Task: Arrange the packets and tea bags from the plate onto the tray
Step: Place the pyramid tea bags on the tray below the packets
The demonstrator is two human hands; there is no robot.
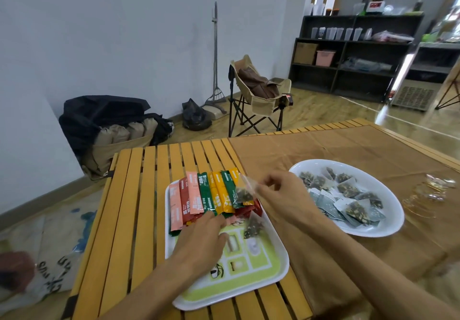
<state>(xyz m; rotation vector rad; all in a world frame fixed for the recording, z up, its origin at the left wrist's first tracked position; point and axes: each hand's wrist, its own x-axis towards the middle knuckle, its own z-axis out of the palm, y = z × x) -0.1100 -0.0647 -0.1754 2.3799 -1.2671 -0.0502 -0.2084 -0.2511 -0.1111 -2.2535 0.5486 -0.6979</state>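
Tea bag (245, 191) dangles mid-frame over the tray (273, 276), pinched by the right hand (281, 190); left hand (206, 238) lies flat (fingers straight) pressing packets (211, 195). Loose pinch could drop it crooked.

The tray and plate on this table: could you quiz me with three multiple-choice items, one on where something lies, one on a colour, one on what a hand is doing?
1. Where do the stick packets lie?
A. on the white plate
B. at the far end of the tray
C. on the floor

2. What colour is the plate?
A. white
B. black
C. red

3. What is the right hand doing?
A. lying flat on the cloth
B. gripping the plate's rim
C. pinching a tea bag over the tray

Answers: 1 B, the packets sit in a row across the far end of the tray. 2 A, its bare rim is white. 3 C, its fingers pinch a clear tea bag above the packets.
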